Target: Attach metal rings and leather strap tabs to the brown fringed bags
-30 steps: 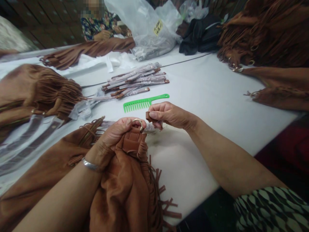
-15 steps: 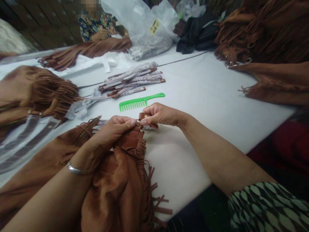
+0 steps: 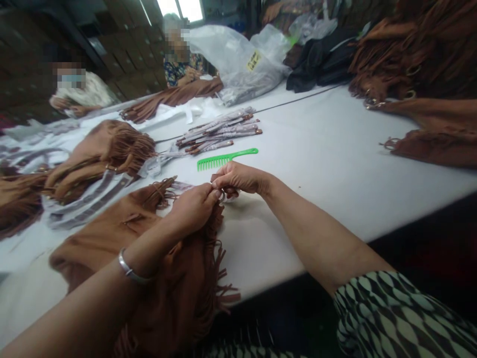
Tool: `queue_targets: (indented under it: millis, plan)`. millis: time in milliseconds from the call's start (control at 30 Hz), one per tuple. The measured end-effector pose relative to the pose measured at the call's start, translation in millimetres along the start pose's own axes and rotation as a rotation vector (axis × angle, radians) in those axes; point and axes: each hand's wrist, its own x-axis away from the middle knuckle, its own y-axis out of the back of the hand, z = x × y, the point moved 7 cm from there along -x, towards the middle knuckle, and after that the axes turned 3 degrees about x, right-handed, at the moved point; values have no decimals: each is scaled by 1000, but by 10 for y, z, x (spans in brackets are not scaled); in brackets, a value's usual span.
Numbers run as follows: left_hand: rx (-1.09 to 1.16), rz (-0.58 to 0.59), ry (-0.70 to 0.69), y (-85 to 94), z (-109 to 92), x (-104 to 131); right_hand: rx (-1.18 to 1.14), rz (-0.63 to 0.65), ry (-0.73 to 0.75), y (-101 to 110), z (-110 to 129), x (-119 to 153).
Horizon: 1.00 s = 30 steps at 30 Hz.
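Two hands meet over one brown fringed bag [image 3: 179,278], the largest thing near the person, slumped on the white table [image 3: 328,149] with its fringe trailing toward the table's near edge. The green comb [image 3: 226,158] serves as landmark: the bag lies just on the near side of it, the bundle of wrapped straps [image 3: 219,132] just beyond it, and a heap of more brown bags [image 3: 421,74] well off to its right. At the bag's top corner, close before the comb, the left hand [image 3: 194,211] is clenched on the bag's strap tab, pinching it up. The right hand [image 3: 238,179] is closed on a small brown strap end, fingertips touching those of the left; the metal ring between them is mostly hidden. As I judge it, the strap end is being fastened to the bag's ring, and the next move calls for a steady pinch and fine threading.
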Motion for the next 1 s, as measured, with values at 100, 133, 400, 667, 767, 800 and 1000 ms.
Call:
queue_targets:
  millis: [100, 133, 400, 667, 767, 800, 1000]
  plan:
    - [13, -68, 53, 13, 38, 81, 23, 74, 25, -57, 44, 29]
    - [91, -56, 54, 6, 56, 82, 33, 87, 36, -61, 65, 43]
    - [356, -20, 128, 151, 269, 145, 57, 153, 68, -169, 159, 101]
    - [-481, 84, 85, 127, 295, 1600, -66, -39, -32, -19, 8, 16]
    - [-631, 20, -2, 179, 314, 1747, -94, 43, -8, 23, -34, 25]
    - [-690, -22, -26, 270, 334, 1718, -109, 63, 7, 27, -36, 28]
    - [-728, -292, -19, 1099, 677, 1366, -173, 34, 107, -190, 10, -37]
